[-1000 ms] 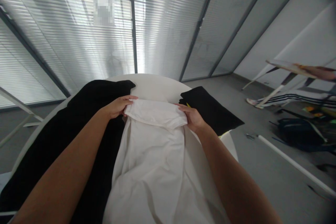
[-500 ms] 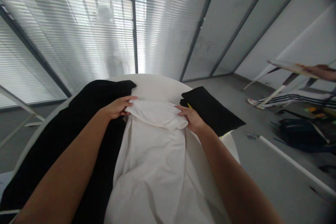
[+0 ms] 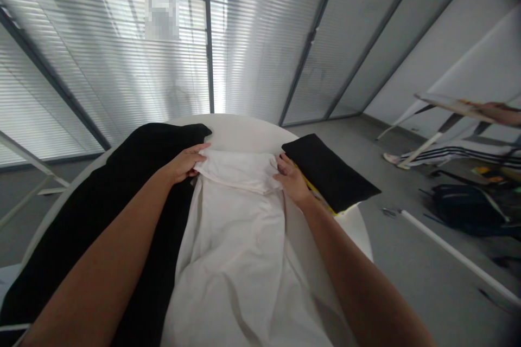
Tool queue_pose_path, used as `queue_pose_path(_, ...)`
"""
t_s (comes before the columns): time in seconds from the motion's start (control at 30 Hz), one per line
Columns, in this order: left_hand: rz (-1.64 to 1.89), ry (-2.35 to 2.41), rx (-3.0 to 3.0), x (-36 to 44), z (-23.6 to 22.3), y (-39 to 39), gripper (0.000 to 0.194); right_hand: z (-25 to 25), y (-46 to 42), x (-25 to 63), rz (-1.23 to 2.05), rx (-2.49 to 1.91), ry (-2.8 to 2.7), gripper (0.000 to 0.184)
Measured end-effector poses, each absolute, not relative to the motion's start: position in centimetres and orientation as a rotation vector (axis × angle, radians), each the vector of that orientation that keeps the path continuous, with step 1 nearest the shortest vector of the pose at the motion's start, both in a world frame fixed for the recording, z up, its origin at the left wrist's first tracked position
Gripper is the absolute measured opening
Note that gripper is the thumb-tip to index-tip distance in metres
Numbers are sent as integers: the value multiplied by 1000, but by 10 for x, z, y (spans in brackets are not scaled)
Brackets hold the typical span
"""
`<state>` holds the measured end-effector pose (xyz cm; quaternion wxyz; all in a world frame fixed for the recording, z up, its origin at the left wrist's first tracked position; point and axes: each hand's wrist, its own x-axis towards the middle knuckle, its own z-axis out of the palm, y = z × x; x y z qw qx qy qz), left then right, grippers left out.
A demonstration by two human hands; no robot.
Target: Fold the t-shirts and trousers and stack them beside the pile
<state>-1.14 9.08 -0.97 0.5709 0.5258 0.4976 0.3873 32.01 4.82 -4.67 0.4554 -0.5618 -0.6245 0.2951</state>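
Note:
A white cloth garment [image 3: 240, 233] lies lengthwise in front of me on a round white table [image 3: 244, 130], its far end folded back toward me as a flat band. My left hand [image 3: 185, 165] is closed on the left corner of that fold, its fingertips at the top edge. At the right end of the band, my right hand [image 3: 292, 179] pinches the cloth between thumb and fingers. Wrinkles run across the nearer part of the garment. What kind of garment it is, I cannot tell.
Black cloth [image 3: 138, 173] covers the table's left side, partly under my left arm. A folded black cloth [image 3: 329, 173] with a yellow edge lies on the right. Beyond are blinds [image 3: 252, 38], a dark bag [image 3: 468, 209] on the floor, and another person's hand [image 3: 499, 112] at a second table.
The folded band has become flatter and straighter, and its loose right end is tucked in. My right hand has shifted slightly, with its fingers turned more upright; my left hand has barely moved.

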Motion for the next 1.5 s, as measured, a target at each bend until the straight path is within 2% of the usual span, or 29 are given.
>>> queue_pose_path(0.1, 838, 1270, 1389, -13, -8, 91, 67, -44, 45, 319, 521, -1543, -1702, 58)
queue_pose_path(0.33, 575, 1579, 1953, -33, -8, 106, 55, -40, 31, 306, 71, -1702, -2127, 50)
queue_pose_path(0.47, 393, 1823, 2013, -28, -12, 112, 43, -43, 28, 302, -23, -1799, -2206, 51)
queue_pose_path(0.6, 450, 1936, 1960, -16, -13, 112, 37, -40, 27, 301, 59, -1873, -2124, 53)
queue_pose_path(0.77, 694, 1722, 1734, -15, -3, 103, 36, -37, 28, 301, 254, -1815, -2013, 55)
queue_pose_path(1.03, 551, 1553, 1409, -23, 18, 92, 52, -37, 36, 308, 426, -1564, -1733, 61)
queue_pose_path(1.3, 528, 1421, 1444, -32, 11, 98, 29, -23, 36, 314, 814, -1725, -1625, 41)
queue_pose_path(1.37, 597, 1454, 1418, -29, 10, 98, 34, -21, 42, 312, 896, -1699, -1561, 40)
queue_pose_path(1.5, 932, 1554, 1153, -13, 3, 101, 61, -20, 65, 301, 922, -1650, -1370, 30)
